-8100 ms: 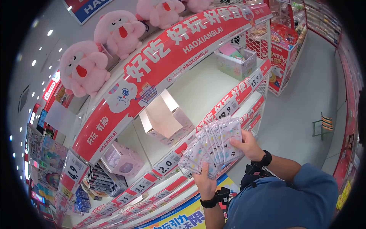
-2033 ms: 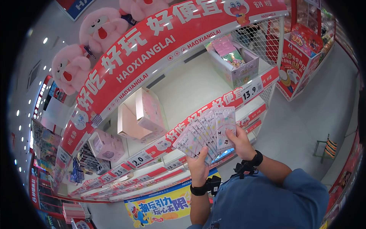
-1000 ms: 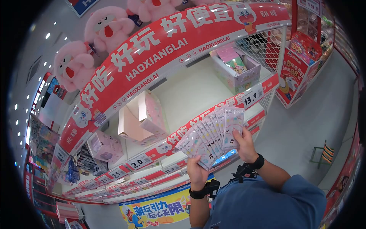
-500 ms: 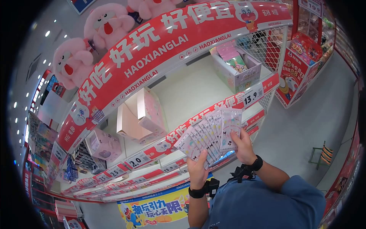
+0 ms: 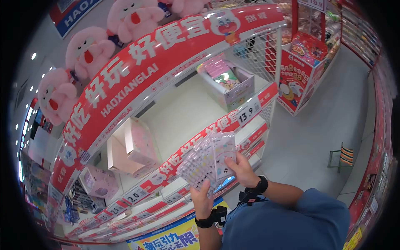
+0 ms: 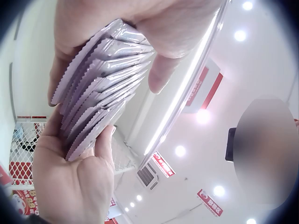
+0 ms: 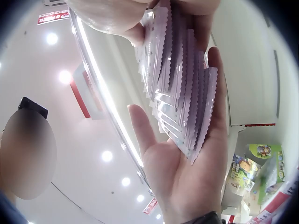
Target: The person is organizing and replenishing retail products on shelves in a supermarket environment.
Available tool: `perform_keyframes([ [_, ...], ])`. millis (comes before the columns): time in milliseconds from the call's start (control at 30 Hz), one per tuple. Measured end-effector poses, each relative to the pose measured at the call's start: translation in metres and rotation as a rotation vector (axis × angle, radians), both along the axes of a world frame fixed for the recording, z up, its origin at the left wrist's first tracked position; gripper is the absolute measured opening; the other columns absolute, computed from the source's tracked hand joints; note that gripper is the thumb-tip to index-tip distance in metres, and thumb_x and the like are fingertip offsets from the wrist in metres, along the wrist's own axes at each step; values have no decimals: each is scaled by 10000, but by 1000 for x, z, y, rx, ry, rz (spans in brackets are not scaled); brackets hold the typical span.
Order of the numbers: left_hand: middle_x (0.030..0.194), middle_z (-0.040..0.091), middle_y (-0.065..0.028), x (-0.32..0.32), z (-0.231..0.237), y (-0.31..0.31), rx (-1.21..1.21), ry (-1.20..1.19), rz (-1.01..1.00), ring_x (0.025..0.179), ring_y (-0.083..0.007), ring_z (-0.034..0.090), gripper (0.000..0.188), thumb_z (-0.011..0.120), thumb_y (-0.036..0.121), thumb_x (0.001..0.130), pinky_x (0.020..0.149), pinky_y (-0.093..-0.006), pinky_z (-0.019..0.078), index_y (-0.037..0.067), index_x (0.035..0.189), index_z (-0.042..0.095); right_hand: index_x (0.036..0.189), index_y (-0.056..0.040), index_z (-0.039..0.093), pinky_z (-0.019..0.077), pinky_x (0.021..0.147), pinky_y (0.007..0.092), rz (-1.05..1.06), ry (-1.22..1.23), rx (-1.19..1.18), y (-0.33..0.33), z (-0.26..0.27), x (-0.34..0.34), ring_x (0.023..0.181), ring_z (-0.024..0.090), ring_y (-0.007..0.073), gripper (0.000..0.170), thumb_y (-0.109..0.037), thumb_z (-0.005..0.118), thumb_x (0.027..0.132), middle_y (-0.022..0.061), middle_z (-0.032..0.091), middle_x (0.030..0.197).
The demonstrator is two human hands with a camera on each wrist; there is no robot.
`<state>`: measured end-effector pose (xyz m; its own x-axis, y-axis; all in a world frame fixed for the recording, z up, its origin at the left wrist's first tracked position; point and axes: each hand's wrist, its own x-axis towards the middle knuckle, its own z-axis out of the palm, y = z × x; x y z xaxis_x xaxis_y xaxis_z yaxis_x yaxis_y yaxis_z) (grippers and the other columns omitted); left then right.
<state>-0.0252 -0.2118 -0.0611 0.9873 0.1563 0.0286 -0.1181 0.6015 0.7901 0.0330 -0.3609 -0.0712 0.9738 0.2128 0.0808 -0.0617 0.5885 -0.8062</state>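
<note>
The thin printed packets (image 5: 199,164) are in front of the person, in the air between the body and the shelf (image 5: 177,112). They are spread like a fan. Their lower ends come together close above the left hand (image 5: 203,203), and the upper ends open away from the person, toward the shelf edge. The packet farthest to the right has its long axis almost straight away from the body; the others lean more and more to the left side.

The left hand is partly closed around the bottom of the fan, with the fingers behind it. Its thumb is on the near side, but I cannot tell if it presses. The right hand (image 5: 243,171) is nearer to the right edge. It pinches there, the thumb lying on the face of the rightmost packet and the fingers at the back. So both hands hold the packets, the left one from below and the right one from the side.

On the shelf, beyond the fan and to its left, there is an open pink carton (image 5: 143,141). Beyond it to the right, near the wire grid (image 5: 261,56), stands a box (image 5: 243,91) with pink and green packs inside. Both are apart from the hands.
</note>
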Motion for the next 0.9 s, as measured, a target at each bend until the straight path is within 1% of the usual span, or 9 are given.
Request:
perform_keyframes([
  [67, 1273, 509, -139, 4, 1, -5, -23, -17, -3, 1152, -260, 529, 561, 637, 49, 840, 989, -402, 428, -10, 1326, 364, 1229, 23, 483, 474, 845, 260, 5, -72, -95, 1, 6, -2, 954, 579, 98, 338, -175, 541, 962, 57, 622, 1069],
  [167, 1260, 511, -133, 0, 6, -12, -6, 14, 2, 1135, -243, 530, 592, 653, 4, 802, 991, -381, 410, -16, 1319, 366, 1242, 19, 474, 439, 909, 292, 175, -50, -137, -1, 17, -6, 1065, 536, 142, 385, -199, 574, 940, 97, 574, 1172],
  [367, 1174, 529, -115, -7, 3, -6, 86, 56, -26, 1063, -231, 551, 615, 660, 67, 773, 941, -390, 450, 11, 1313, 371, 1356, 16, 368, 223, 1049, 451, -169, -713, -886, 8, 14, -12, 1328, 248, 304, 606, -372, 517, 916, 163, 260, 1451],
  [533, 1175, 506, -130, -19, 8, -5, 126, 131, -24, 1052, -247, 546, 706, 661, 94, 697, 936, -393, 448, 10, 1325, 347, 1446, 22, 210, 216, 1037, 485, -90, -911, -1179, 5, 16, -6, 1368, 218, 321, 727, -465, 399, 941, 172, 194, 1508],
  [667, 1157, 532, -164, -12, 14, -8, 124, 95, 2, 1038, -275, 572, 709, 597, 130, 663, 859, -402, 511, 4, 1318, 358, 1459, 32, 160, 207, 1050, 490, 61, -947, -1045, 3, 21, 0, 1386, 195, 322, 786, -554, 291, 952, 196, 183, 1511],
  [767, 1086, 565, -154, -14, 2, -4, 30, 100, 116, 970, -260, 599, 572, 580, 133, 680, 822, -393, 519, -7, 1217, 442, 1462, 29, 150, 191, 1064, 482, 209, -908, -829, -1, 14, 6, 1382, 201, 329, 821, -567, 349, 934, 211, 190, 1504],
  [800, 1045, 576, -147, -15, -20, 12, 4, 150, 94, 942, -259, 603, 435, 582, 136, 688, 803, -388, 520, -9, 1089, 501, 1466, 27, 131, 176, 1074, 472, 197, -931, -801, -4, 22, 9, 1379, 200, 341, 899, -585, 452, 891, 217, 190, 1505],
  [833, 1021, 578, -142, -15, -21, 12, 18, 144, 149, 917, -254, 605, 338, 585, 141, 694, 790, -388, 524, -3, 991, 516, 1466, 16, 142, 174, 1072, 470, 128, -924, -800, -9, 29, 5, 1380, 197, 345, 988, -514, 644, 800, 207, 174, 1516],
  [900, 1070, 575, -150, -16, -7, 6, 32, 154, 205, 969, -268, 604, 444, 581, 122, 716, 827, -403, 522, -16, 1127, 488, 1484, -89, 184, 175, 1076, 479, 114, -978, -870, -18, 46, -2, 1393, 181, 336, 1040, -395, 780, 688, 189, 153, 1530],
])
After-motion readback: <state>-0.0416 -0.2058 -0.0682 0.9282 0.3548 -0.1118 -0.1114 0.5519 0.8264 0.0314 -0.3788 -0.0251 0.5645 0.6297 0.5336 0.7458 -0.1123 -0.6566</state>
